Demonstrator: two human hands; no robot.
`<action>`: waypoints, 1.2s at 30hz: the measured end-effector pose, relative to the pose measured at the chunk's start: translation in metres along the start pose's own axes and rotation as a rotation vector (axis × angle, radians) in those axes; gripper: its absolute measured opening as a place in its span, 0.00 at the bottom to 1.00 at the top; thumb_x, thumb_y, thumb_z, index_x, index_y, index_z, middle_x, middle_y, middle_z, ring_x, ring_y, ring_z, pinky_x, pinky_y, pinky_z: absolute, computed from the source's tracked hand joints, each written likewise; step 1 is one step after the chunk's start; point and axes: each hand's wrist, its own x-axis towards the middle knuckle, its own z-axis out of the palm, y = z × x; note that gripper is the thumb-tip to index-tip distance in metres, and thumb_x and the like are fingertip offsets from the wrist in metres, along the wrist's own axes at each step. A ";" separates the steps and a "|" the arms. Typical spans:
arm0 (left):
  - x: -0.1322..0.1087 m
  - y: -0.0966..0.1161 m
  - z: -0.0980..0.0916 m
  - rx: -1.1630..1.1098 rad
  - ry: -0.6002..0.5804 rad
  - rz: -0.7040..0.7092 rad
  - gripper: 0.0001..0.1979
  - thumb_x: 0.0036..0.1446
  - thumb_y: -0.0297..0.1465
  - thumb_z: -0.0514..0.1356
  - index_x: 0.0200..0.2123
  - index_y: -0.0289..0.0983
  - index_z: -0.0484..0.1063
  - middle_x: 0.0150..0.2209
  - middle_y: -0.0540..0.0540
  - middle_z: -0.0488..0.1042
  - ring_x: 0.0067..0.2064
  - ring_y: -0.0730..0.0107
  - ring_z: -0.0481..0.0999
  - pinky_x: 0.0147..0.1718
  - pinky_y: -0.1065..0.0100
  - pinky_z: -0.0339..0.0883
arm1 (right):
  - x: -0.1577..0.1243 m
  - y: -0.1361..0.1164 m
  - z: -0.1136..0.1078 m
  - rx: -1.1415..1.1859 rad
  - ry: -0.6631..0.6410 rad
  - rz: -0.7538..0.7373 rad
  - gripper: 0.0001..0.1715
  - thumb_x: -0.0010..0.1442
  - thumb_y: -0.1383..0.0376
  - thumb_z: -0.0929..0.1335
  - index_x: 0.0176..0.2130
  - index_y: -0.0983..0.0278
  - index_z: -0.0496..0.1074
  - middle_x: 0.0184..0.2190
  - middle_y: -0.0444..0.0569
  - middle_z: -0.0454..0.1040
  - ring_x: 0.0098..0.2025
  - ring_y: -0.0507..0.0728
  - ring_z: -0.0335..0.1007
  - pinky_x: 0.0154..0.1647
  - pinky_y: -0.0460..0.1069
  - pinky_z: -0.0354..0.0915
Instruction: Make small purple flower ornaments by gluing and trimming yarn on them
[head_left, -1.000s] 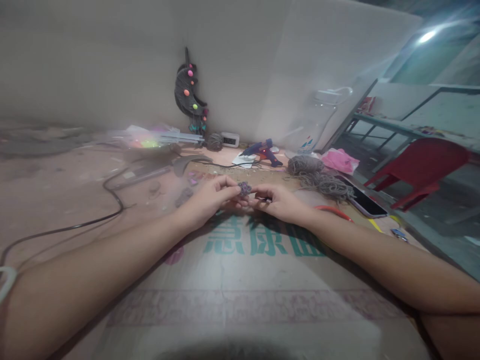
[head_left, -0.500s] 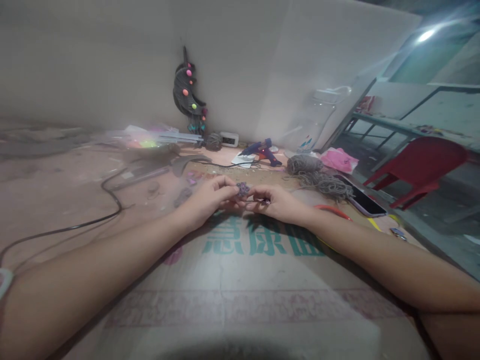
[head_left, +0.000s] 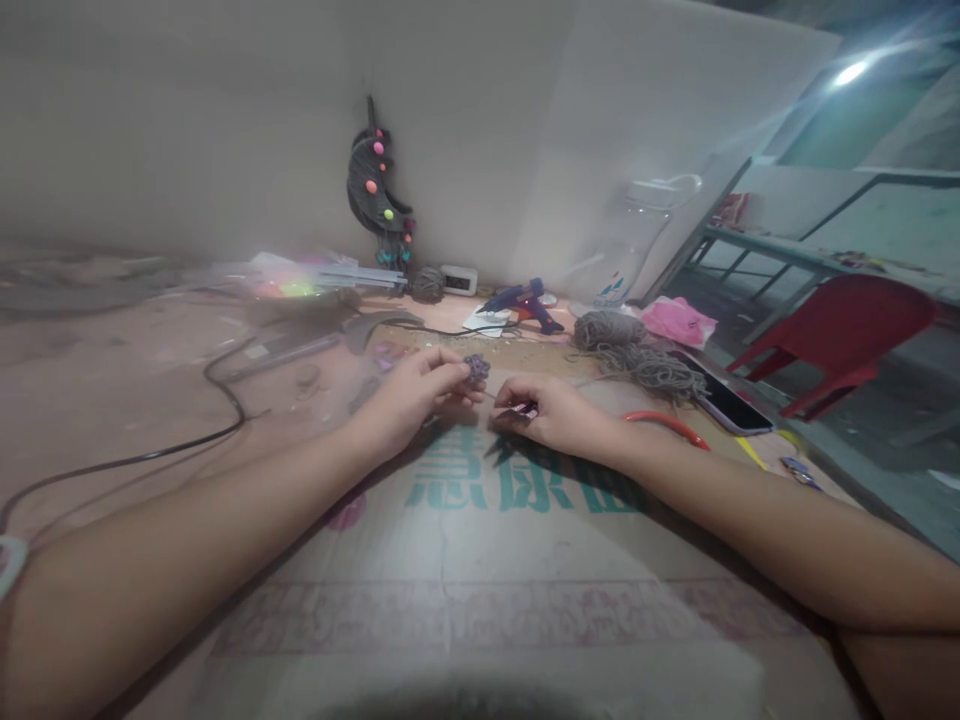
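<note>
- Pinching small grey-purple yarn pc [head_left: 476, 368]: L hand [head_left: 420, 395], thumb & index fingers; pc held just above cardboard [head_left: 487, 560], approx mid-view.
- R hand [head_left: 551, 412]: fingers curled in, closed on small dark item [head_left: 528, 408], too blurry to ID; thin strand near fingertips, can't tell where it ends.
- Vs 0.5–1 s ago: R fingertips were right at yarn pc, now a visible gap btwn hands; pc shifted slightly L & up. Red curved thing [head_left: 667, 428] by R forearm shows more. Glue gun [head_left: 529, 305], grey yarn [head_left: 609, 328], phone [head_left: 731, 403] unchanged.
- Edges: worktop [head_left: 135, 410] meets wall [head_left: 480, 130] at back; R edge runs diagonally past phone & small metallic item [head_left: 799, 471], floor beyond, w/ red chair [head_left: 855, 325].
- Room: open cardboard btwn forearms, toward wearer. Tighter fwd: glue gun & its cord ahead, yarn + phone to R. Black cable [head_left: 150, 457] crosses worktop, L of L forearm.
</note>
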 end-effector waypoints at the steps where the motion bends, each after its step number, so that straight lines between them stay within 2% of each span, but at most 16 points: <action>1: 0.000 0.001 0.001 0.006 0.041 0.012 0.09 0.52 0.30 0.65 0.29 0.35 0.67 0.28 0.47 0.78 0.29 0.73 0.79 0.34 0.71 0.72 | -0.001 0.001 -0.001 -0.025 0.027 0.009 0.09 0.57 0.60 0.70 0.35 0.64 0.74 0.27 0.45 0.74 0.28 0.52 0.67 0.31 0.47 0.61; 3: 0.000 0.004 0.004 0.030 0.115 0.014 0.08 0.53 0.29 0.64 0.29 0.34 0.67 0.27 0.48 0.77 0.29 0.75 0.78 0.34 0.72 0.71 | -0.004 0.001 -0.006 -0.092 0.124 -0.033 0.18 0.57 0.56 0.71 0.45 0.64 0.73 0.29 0.46 0.73 0.29 0.54 0.66 0.32 0.48 0.61; 6: -0.004 0.008 0.007 0.072 0.136 -0.009 0.07 0.55 0.30 0.63 0.31 0.35 0.67 0.27 0.48 0.78 0.27 0.74 0.78 0.30 0.72 0.69 | -0.009 -0.001 -0.015 -0.196 0.279 -0.220 0.31 0.61 0.49 0.67 0.56 0.65 0.66 0.38 0.52 0.72 0.36 0.58 0.66 0.39 0.52 0.63; 8: -0.006 0.008 0.008 0.099 0.118 -0.025 0.07 0.57 0.31 0.62 0.32 0.35 0.66 0.26 0.47 0.78 0.27 0.73 0.78 0.28 0.73 0.68 | -0.011 -0.003 -0.019 -0.241 0.335 -0.310 0.30 0.66 0.48 0.62 0.58 0.64 0.65 0.44 0.56 0.70 0.42 0.61 0.66 0.44 0.55 0.64; 11: -0.006 0.006 0.007 0.143 0.111 -0.027 0.07 0.56 0.31 0.62 0.32 0.35 0.66 0.27 0.47 0.78 0.27 0.72 0.78 0.27 0.73 0.67 | -0.010 -0.003 -0.020 -0.324 0.411 -0.340 0.25 0.71 0.54 0.57 0.60 0.62 0.64 0.46 0.56 0.67 0.46 0.62 0.65 0.48 0.57 0.64; 15: -0.004 0.001 0.003 0.244 0.076 0.028 0.10 0.56 0.36 0.63 0.32 0.35 0.67 0.28 0.46 0.79 0.29 0.71 0.78 0.28 0.73 0.66 | -0.007 0.000 -0.019 -0.476 0.455 -0.408 0.25 0.70 0.64 0.59 0.64 0.60 0.62 0.43 0.55 0.68 0.46 0.61 0.66 0.48 0.57 0.66; 18: -0.004 0.000 0.002 0.294 0.062 0.049 0.10 0.56 0.37 0.62 0.32 0.36 0.67 0.28 0.47 0.78 0.30 0.71 0.77 0.29 0.72 0.65 | -0.006 0.004 -0.019 -0.579 0.483 -0.485 0.25 0.69 0.68 0.61 0.63 0.59 0.64 0.41 0.54 0.70 0.44 0.61 0.66 0.45 0.56 0.67; 23: -0.006 0.003 0.003 0.361 0.069 0.074 0.11 0.56 0.38 0.63 0.31 0.36 0.67 0.28 0.48 0.78 0.28 0.71 0.75 0.27 0.71 0.64 | -0.005 0.008 -0.021 -0.651 0.507 -0.504 0.27 0.67 0.70 0.63 0.63 0.57 0.64 0.39 0.52 0.72 0.42 0.59 0.67 0.42 0.55 0.68; 29: -0.006 0.001 0.001 0.393 0.039 0.121 0.10 0.58 0.37 0.62 0.32 0.36 0.68 0.28 0.49 0.78 0.30 0.72 0.76 0.31 0.71 0.67 | -0.005 0.007 -0.020 -0.659 0.507 -0.546 0.24 0.67 0.70 0.63 0.61 0.60 0.67 0.38 0.53 0.73 0.41 0.59 0.68 0.41 0.54 0.68; 36: -0.006 0.000 0.001 0.374 0.013 0.132 0.10 0.58 0.36 0.61 0.31 0.36 0.68 0.29 0.48 0.78 0.31 0.71 0.77 0.32 0.70 0.68 | -0.005 0.006 -0.018 -0.658 0.509 -0.559 0.24 0.67 0.70 0.63 0.61 0.59 0.66 0.38 0.52 0.73 0.40 0.58 0.68 0.39 0.54 0.68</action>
